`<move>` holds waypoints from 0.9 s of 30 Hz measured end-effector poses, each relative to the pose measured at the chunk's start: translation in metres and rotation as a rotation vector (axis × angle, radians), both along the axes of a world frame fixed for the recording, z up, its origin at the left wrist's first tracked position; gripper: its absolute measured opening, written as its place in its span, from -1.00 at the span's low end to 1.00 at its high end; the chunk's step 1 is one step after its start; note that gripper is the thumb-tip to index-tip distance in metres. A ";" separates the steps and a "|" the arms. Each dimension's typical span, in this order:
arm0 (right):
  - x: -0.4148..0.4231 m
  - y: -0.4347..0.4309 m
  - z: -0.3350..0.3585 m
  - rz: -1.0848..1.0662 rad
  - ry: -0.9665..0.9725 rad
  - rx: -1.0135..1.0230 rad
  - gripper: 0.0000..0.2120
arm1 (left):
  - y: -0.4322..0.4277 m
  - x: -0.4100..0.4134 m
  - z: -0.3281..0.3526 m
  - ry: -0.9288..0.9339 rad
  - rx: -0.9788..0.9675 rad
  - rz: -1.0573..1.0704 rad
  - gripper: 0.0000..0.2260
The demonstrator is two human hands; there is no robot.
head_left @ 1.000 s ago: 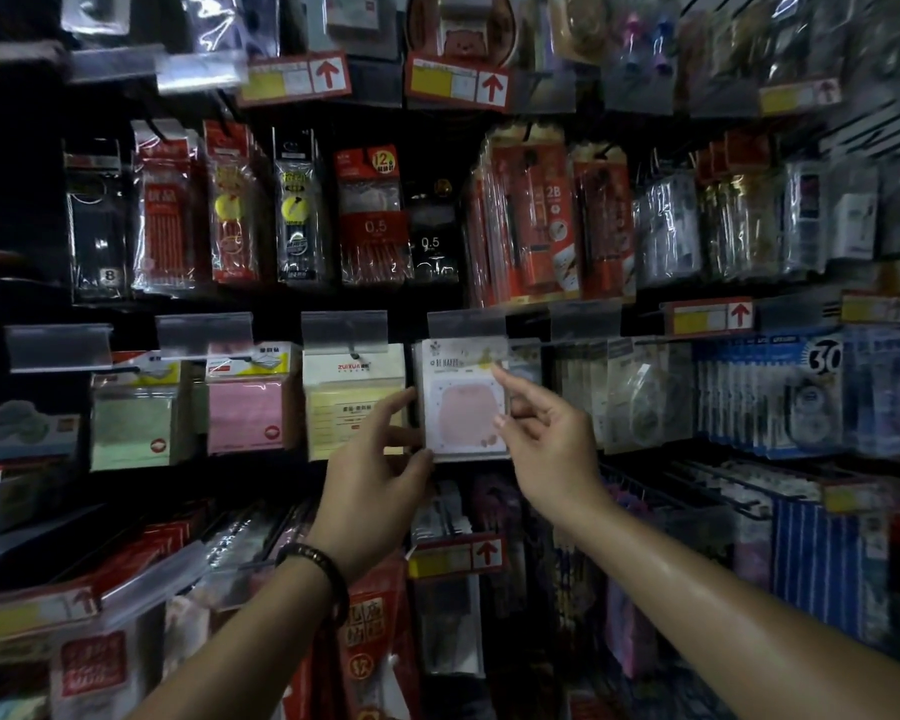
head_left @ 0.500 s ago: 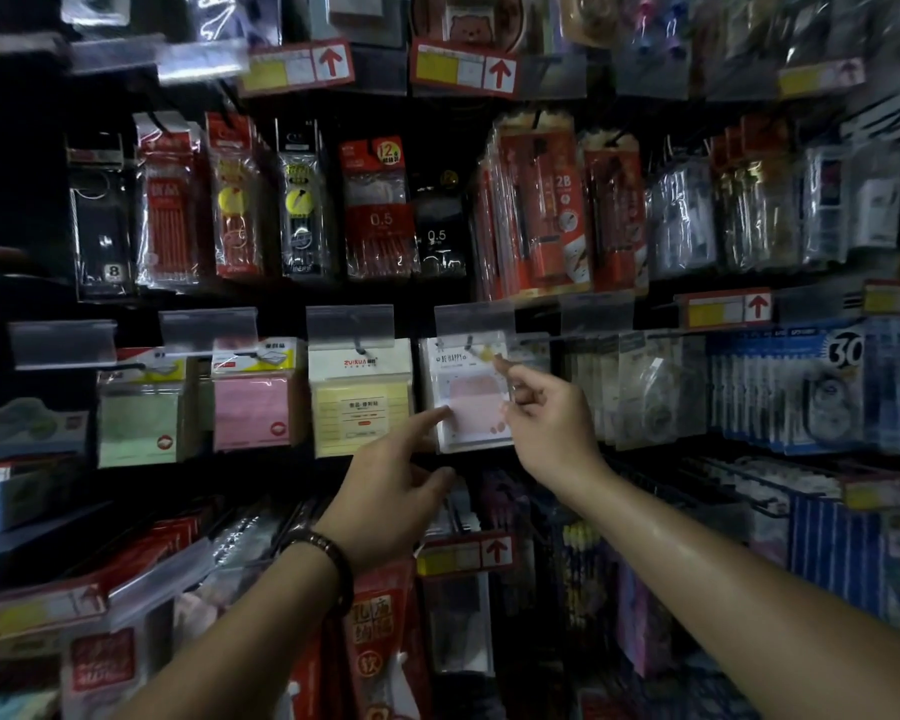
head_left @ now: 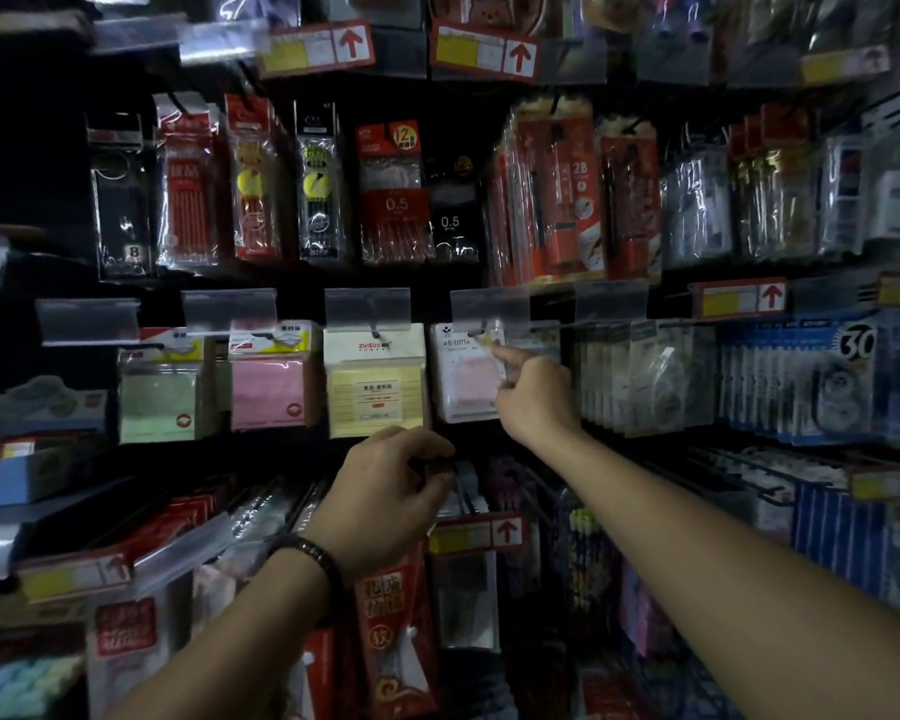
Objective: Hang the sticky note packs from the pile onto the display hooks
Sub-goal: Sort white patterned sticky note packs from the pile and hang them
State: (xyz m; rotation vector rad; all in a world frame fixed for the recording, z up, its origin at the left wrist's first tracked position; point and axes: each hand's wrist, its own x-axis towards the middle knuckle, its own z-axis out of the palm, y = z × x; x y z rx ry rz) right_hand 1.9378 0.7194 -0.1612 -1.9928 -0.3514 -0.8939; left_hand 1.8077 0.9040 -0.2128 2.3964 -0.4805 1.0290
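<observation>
The white sticky note pack point(head_left: 463, 379) hangs on a hook point(head_left: 476, 333) in the middle row of the display, under a clear label holder point(head_left: 489, 306). The right hand point(head_left: 533, 394) is at the pack's right edge, index fingertip on its upper right corner just beside the hook and the other fingers curled. Cannot tell whether the thumb pinches the edge.

The left hand point(head_left: 391, 491) is lower and to the left, apart from the pack and below the yellow pack point(head_left: 375, 389). Its fingers are loosely curled with nothing in them, and there is a dark wristband point(head_left: 313, 556) on the wrist.

Row to the left: yellow pack, pink pack point(head_left: 268, 389), green pack point(head_left: 157, 405), each on its own hook. Clear packets point(head_left: 645, 379) hang close to the right of the white pack, behind the right hand. A red price tag point(head_left: 476, 535) sits below, beside the left hand.
</observation>
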 end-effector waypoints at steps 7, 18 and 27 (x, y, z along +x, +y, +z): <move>-0.037 -0.026 -0.031 -0.049 -0.115 -0.067 -0.59 | 0.004 -0.034 -0.025 0.016 -0.077 -0.048 -0.88; -0.144 -0.051 -0.253 0.202 -0.121 -0.060 -0.91 | -0.003 -0.090 -0.230 0.208 -0.205 -0.137 -0.86; -0.138 -0.061 -0.519 0.234 0.625 -0.219 -0.81 | 0.024 -0.088 -0.480 0.807 -0.160 0.004 -0.73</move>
